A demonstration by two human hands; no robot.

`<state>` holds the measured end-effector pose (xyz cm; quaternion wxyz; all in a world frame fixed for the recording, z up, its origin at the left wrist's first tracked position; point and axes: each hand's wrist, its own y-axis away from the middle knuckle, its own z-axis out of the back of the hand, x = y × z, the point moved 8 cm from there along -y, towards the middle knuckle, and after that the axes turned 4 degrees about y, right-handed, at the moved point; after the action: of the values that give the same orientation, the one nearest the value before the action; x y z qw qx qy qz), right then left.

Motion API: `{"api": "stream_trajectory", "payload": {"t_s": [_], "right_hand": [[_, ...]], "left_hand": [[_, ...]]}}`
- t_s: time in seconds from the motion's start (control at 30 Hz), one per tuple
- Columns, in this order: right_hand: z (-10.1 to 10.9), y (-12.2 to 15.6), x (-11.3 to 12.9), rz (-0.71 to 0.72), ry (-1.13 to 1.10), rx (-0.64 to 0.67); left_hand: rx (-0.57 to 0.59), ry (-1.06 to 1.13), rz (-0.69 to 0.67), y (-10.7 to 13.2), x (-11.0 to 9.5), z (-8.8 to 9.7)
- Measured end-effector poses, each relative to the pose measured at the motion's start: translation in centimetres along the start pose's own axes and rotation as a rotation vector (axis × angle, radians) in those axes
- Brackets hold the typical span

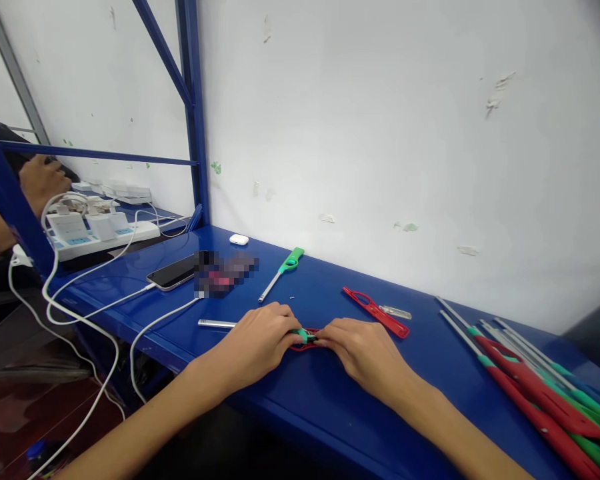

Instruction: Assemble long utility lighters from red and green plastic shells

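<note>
On the blue table, a partly opened red utility lighter (306, 346) lies between my hands, with its metal tube (214, 324) sticking out to the left. My left hand (260, 340) is closed on the lighter around a green piece (300, 335). From the other side, the fingertips of my right hand (363, 350) pinch at a small dark part inside the red casing; the fingers hide most of it. Just beyond my right hand rest a loose red casing half (393, 325) and a clear fuel tank (396, 312). Farther back lies a green lighter (294, 257) with a tiny metal bit (292, 297) near it.
Several lighters in red, green and blue (540, 383) are piled at the right. Left of my hands lie a phone (177, 272) on a cable, a blurred-out item (225, 275) and a white earbud case (239, 239). Beyond the blue frame (193, 120), another person's hand (45, 180) is near power strips (110, 240).
</note>
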<state>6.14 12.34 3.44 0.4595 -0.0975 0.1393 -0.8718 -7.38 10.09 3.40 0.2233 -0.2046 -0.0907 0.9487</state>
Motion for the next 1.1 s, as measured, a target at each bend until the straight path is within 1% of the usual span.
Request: {"api": "stream_trajectory", "payload": {"t_s": [0.33, 0.6, 0.8, 0.87, 1.1], "right_hand": [[-0.1, 0.1, -0.4, -0.041, -0.079, -0.035], [0.4, 0.1, 0.1, -0.024, -0.119, 0.008], [1.0, 0.2, 1.4, 0.040, 0.011, 0.054], [1.2, 0.2, 1.7, 0.041, 0.024, 0.064], [1.2, 0.3, 1.3, -0.011, -0.089, 0.106]], "left_hand": [[-0.002, 0.033, 0.016, 0.3, 0.2, 0.1], [0.004, 0.026, 0.009, 0.2, 0.0, 0.2], [0.011, 0.033, 0.016, 0.3, -0.1, 0.2], [0.007, 0.030, 0.015, 0.3, -0.1, 0.2], [0.008, 0.036, 0.014, 0.2, 0.1, 0.2]]}}
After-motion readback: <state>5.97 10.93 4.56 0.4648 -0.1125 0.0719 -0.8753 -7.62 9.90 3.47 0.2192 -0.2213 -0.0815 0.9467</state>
